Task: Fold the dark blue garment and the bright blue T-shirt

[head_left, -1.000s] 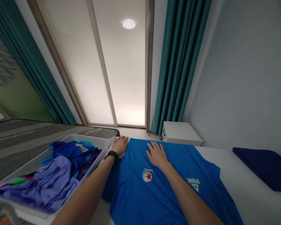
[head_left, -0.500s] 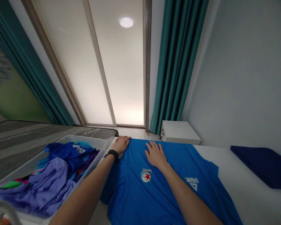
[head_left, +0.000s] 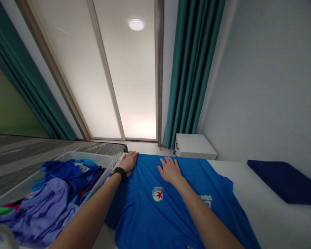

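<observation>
Shirt [head_left: 155, 221], blue with 1 round badge [head_left: 157, 194], touches unclenched left grip [head_left: 128, 161] and right grip [head_left: 171, 171].

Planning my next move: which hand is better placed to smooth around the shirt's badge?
Probably the right hand, spread palm-down on the blue shirt near the badge; the left hand is farther away, at the shirt's edge.

My right forearm [head_left: 202, 216] partly hid the white lettering [head_left: 207, 197]; the blue shirt's [head_left: 145, 214] near end and plastic tub's [head_left: 101, 159] near left corner were cut off.
</observation>
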The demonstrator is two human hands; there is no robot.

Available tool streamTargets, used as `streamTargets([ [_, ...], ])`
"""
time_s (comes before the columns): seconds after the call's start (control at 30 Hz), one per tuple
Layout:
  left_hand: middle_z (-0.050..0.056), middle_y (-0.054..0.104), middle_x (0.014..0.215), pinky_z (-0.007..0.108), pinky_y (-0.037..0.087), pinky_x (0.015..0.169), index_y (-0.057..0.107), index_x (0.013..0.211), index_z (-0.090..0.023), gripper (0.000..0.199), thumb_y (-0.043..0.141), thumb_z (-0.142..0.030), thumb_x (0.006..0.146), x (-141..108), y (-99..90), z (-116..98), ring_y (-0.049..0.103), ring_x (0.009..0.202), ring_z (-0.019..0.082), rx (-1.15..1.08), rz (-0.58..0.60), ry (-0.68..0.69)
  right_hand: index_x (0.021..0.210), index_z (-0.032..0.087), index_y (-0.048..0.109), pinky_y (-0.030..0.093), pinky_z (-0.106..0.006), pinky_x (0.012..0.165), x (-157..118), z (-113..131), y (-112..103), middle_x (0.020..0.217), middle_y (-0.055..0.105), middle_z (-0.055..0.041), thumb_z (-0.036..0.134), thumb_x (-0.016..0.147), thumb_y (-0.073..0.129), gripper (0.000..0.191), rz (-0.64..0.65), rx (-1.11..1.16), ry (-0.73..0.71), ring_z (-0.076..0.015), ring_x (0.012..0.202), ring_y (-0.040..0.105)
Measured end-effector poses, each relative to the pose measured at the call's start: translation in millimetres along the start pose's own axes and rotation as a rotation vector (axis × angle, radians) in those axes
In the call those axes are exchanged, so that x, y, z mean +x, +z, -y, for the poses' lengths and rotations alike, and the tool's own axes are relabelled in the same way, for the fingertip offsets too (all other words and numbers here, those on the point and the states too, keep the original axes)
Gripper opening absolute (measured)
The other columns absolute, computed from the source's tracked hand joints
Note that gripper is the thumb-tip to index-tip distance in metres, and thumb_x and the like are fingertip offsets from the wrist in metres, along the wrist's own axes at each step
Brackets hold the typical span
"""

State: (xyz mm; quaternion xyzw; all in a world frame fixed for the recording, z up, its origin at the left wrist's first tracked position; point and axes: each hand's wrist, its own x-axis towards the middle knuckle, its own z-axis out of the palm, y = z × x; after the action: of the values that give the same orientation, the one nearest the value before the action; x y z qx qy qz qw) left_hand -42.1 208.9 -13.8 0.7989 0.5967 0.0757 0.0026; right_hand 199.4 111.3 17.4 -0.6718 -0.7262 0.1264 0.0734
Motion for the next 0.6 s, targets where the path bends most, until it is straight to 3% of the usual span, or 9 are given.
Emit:
streamTargets([
  [0.23,0.007,0.046,0.148,0.046,0.023,0.114,0.044,0.139,-0.025,0.041,0.027,-0.028,0.102,-2,-2.9,0,0.036,0.139,0.02,0.005,0.021,0.012,0.149,0.017,0.033,0.011,-0.046,0.115,0,-31,1,0.156,0.028,-0.0125,0.044,0.098,0.027,0.058,-0.11,-0.012,0.049,-0.0261,0.144,0.021],
  [0.3,0.006,0.046,0.148,0.045,0.024,0.114,0.044,0.14,-0.025,0.042,0.026,-0.029,0.102,-3,-3.2,0,0.036,0.139,0.02,0.007,0.02,0.015,0.15,0.017,0.032,0.01,-0.045,0.115,-2,-48,4,0.157,0.028,-0.0114,0.043,0.098,0.026,0.058,-0.155,-0.04,0.082,-0.025,0.144,0.02],
  [0.6,0.006,0.045,0.148,0.048,0.023,0.114,0.044,0.14,-0.027,0.043,0.026,-0.029,0.101,-2,-2.5,0,0.036,0.139,0.02,0.002,0.021,0.006,0.151,0.014,0.03,0.009,-0.042,0.117,-16,-138,-2,0.156,0.03,-0.0103,0.048,0.098,0.022,0.063,-0.138,-0.157,0.327,-0.0227,0.145,0.019],
])
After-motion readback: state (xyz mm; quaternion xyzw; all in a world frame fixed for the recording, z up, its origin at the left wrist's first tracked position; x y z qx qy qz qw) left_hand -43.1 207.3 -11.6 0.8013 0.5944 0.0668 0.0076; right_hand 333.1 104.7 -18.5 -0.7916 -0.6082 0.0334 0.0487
